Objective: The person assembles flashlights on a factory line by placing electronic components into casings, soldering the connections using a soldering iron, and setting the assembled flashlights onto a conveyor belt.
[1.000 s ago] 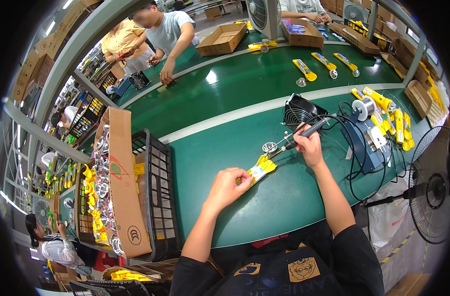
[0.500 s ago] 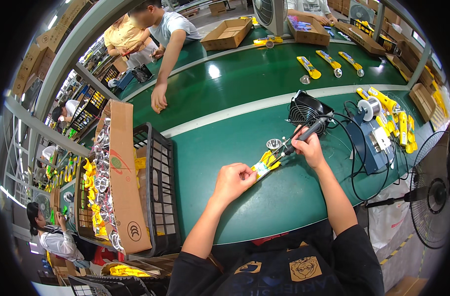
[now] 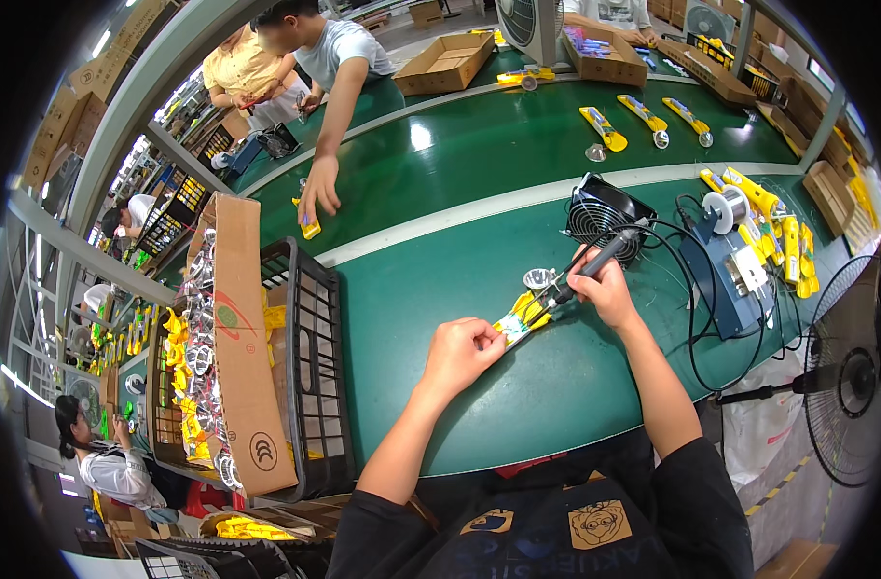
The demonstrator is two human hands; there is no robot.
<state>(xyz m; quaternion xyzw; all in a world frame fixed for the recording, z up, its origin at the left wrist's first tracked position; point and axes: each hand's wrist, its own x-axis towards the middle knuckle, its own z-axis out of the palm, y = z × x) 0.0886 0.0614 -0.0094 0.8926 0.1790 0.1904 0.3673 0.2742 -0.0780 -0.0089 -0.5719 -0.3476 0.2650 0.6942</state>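
Note:
My left hand (image 3: 460, 354) is closed in a pinch on the near end of a yellow plastic housing (image 3: 525, 316), which looks like an open flashlight body with small parts and wires inside. In my right hand (image 3: 605, 288), held like a pen, is a soldering iron (image 3: 611, 251) with a black cable. Its tip points down into the housing; the exact contact spot is too small to make out. A shiny reflector cup (image 3: 539, 279) sits at the housing's far end, just left of the iron.
A small black fan (image 3: 606, 214) stands beyond my right hand. Right of it are a blue soldering station (image 3: 718, 285), a solder spool (image 3: 725, 209) and several yellow housings (image 3: 798, 256). At left, a black crate (image 3: 315, 372) holds a carton (image 3: 243, 338). A co-worker's hand (image 3: 320, 191) reaches over the green belt.
The co-worker's hand has shifted, and a yellow piece now shows beneath it on the belt. My hands, the iron and the housing have barely moved.

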